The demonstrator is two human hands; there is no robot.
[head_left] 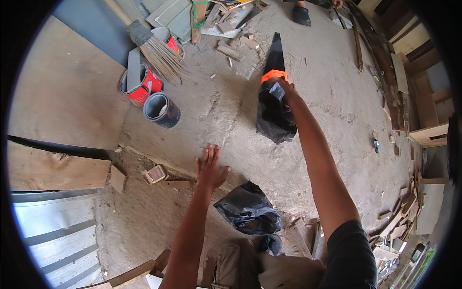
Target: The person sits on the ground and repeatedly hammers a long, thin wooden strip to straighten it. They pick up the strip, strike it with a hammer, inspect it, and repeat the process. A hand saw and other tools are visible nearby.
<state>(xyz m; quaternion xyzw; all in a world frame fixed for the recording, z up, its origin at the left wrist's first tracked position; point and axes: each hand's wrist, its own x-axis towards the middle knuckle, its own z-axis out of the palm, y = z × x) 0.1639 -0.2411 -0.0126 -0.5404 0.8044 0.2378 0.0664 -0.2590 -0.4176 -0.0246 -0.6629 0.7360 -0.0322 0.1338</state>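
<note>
My left hand [210, 168] rests flat with fingers spread on the concrete near the step edge, holding nothing. My right arm reaches forward, and my right hand [288, 94] closes on the upper edge of a black plastic bag [275, 115]. From that bag's far end sticks out a handsaw [276, 54] with a dark blade and an orange handle part; the rest of its handle is covered by the bag. Some of my right fingertips are hidden against the plastic. A second crumpled black plastic bag [250, 209] lies close to my knees, right of my left forearm.
At the left stand a red paint can [139, 91], a dark grey can [162, 111] and a broom [159, 53]. Wood scraps [231, 50] lie at the far side, more along the right. Another person's shoe [301, 16] shows at the top. A small box [155, 174] sits below the step.
</note>
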